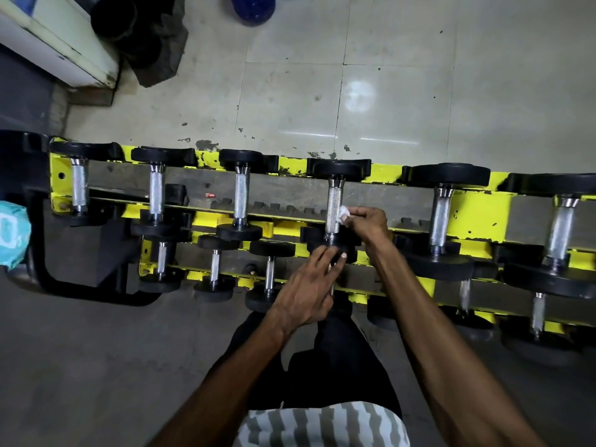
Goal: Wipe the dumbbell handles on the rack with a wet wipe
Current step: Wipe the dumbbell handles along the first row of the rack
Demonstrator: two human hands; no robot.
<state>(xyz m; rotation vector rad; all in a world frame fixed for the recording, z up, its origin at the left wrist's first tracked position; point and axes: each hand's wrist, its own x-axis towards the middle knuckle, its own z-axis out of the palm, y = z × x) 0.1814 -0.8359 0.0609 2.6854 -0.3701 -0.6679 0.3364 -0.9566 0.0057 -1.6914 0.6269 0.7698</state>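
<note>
A yellow rack (480, 214) holds two rows of black dumbbells with knurled steel handles. My right hand (367, 222) pinches a small white wet wipe (342, 213) against the right side of the handle (332, 204) of the fourth dumbbell in the top row. My left hand (309, 285) rests with spread fingers on that dumbbell's near black end (332, 241). Top-row handles to the left (240, 198) and right (440, 217) stand untouched. The lower row's smaller dumbbells (269, 272) lie partly under my left forearm.
A teal wipes packet (11, 233) sits at the far left edge beside a black frame (48, 279). Behind the rack lies a tiled floor (322, 91) with a dark bag (145, 37) and a blue container (251, 8). My legs are below the rack.
</note>
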